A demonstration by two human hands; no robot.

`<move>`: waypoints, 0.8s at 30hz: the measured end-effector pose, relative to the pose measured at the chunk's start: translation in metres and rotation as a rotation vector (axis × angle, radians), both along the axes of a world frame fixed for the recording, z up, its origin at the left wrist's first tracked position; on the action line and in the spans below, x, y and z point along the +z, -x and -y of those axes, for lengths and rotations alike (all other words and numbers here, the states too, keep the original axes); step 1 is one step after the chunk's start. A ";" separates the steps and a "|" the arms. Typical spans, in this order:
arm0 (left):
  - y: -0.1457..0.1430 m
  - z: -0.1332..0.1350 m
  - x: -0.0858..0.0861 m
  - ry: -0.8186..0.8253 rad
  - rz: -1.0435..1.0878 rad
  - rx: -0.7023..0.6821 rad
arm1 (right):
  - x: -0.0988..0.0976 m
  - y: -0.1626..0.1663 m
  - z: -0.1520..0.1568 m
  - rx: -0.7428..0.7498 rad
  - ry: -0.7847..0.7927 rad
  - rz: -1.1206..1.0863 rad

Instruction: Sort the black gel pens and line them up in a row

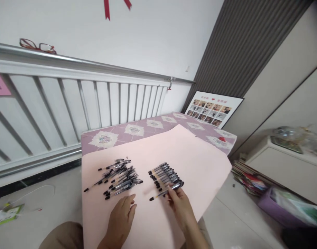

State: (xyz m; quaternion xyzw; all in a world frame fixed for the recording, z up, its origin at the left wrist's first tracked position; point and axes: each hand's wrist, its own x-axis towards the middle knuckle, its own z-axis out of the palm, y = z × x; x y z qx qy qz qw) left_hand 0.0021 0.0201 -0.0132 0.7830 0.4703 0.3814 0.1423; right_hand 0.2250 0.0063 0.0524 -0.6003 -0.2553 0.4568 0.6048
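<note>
My right hand (179,202) pinches a black-capped pen (163,192) with a clear barrel, held at the near end of a neat row of similar pens (163,173). Its fingers hide part of the row's near end. To the left, a loose pile of pens (122,178) lies at mixed angles on the pale pink sheet (153,224). Below that pile is my left hand (123,214), fingers extended and slightly apart, with nothing visible in it. It does not appear to touch the pens.
A purple patterned cloth (134,130) covers the table's far part, against a white radiator (127,103). Glasses (37,45) rest on the rail above. A photo board (212,109) leans at the back right. On the right floor stands a purple bin (274,207) beside a white cabinet (282,162).
</note>
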 end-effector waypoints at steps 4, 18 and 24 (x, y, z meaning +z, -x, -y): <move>0.000 -0.001 -0.006 0.035 -0.015 0.007 | -0.006 -0.047 0.006 -0.148 0.098 0.276; 0.000 -0.004 -0.011 -0.116 -0.064 0.017 | -0.037 -0.089 -0.012 0.020 0.360 0.828; 0.000 -0.003 -0.006 -0.078 -0.050 0.001 | -0.041 -0.093 -0.010 0.040 0.344 0.965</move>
